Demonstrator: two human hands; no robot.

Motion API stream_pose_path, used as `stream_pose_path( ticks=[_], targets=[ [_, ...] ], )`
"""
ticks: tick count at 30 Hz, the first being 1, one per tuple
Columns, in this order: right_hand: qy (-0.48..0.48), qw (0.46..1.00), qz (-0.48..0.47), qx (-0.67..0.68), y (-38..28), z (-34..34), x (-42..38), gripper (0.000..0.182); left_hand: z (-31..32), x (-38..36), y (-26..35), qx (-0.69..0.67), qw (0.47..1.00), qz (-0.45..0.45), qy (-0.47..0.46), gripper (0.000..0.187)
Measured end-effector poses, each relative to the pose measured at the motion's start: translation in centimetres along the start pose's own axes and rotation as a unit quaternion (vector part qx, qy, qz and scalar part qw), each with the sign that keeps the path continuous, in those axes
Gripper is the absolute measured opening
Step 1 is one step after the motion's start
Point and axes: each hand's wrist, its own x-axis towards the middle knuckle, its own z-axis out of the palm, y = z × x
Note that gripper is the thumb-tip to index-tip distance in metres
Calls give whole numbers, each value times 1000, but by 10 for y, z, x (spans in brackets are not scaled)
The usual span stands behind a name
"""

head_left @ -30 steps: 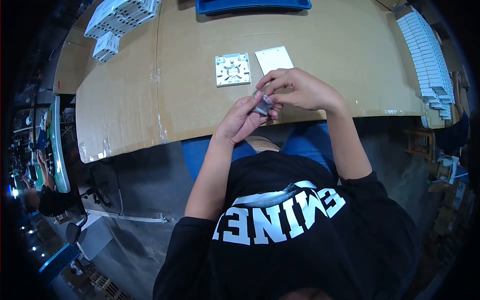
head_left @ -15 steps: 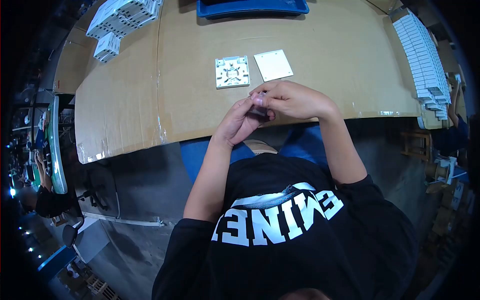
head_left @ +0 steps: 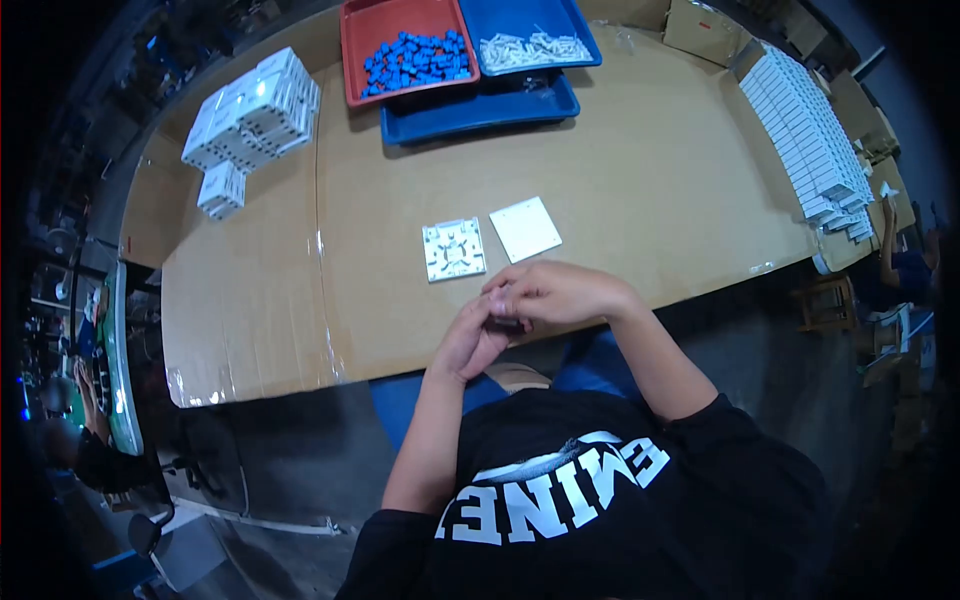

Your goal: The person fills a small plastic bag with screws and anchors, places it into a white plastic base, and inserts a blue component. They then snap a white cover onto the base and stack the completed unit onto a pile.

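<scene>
My left hand [head_left: 470, 338] and my right hand [head_left: 562, 290] meet just above the front edge of the table. The fingers of both are closed together around something small, mostly hidden by them; I cannot make out its kind. A little beyond my fingertips lies an open white square plastic box base [head_left: 455, 250] with moulded clips and a round centre. To its right, slightly turned, is a flat white square cover [head_left: 526, 229] with small holes near its corners. Neither hand touches these two parts.
At the back stand a red tray [head_left: 352, 62] of blue connector pieces [head_left: 415, 62], a blue tray [head_left: 592, 58] of white pieces [head_left: 535, 50] and a lower blue tray [head_left: 480, 128]. White boxes are stacked left [head_left: 255, 110] and right [head_left: 800, 135]. Other people work at both sides.
My view has tilted up, so the red and blue trays show more fully at the back. My hands stay together, with the fingers shifted slightly; the white parts lie as before.
</scene>
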Motion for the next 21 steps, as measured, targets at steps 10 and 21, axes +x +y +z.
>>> stream_pose_path(
  ticks=[10, 21],
  targets=[
    [156, 985, -69, 13, 1, -110, 33, 23, 8, 1, 7, -85, 995, -27, -49, 68],
    [508, 791, -62, -336, 21, -272, 169, 20, 9, 5, 10, -94, 993, -47, -52, 60]
  ],
)
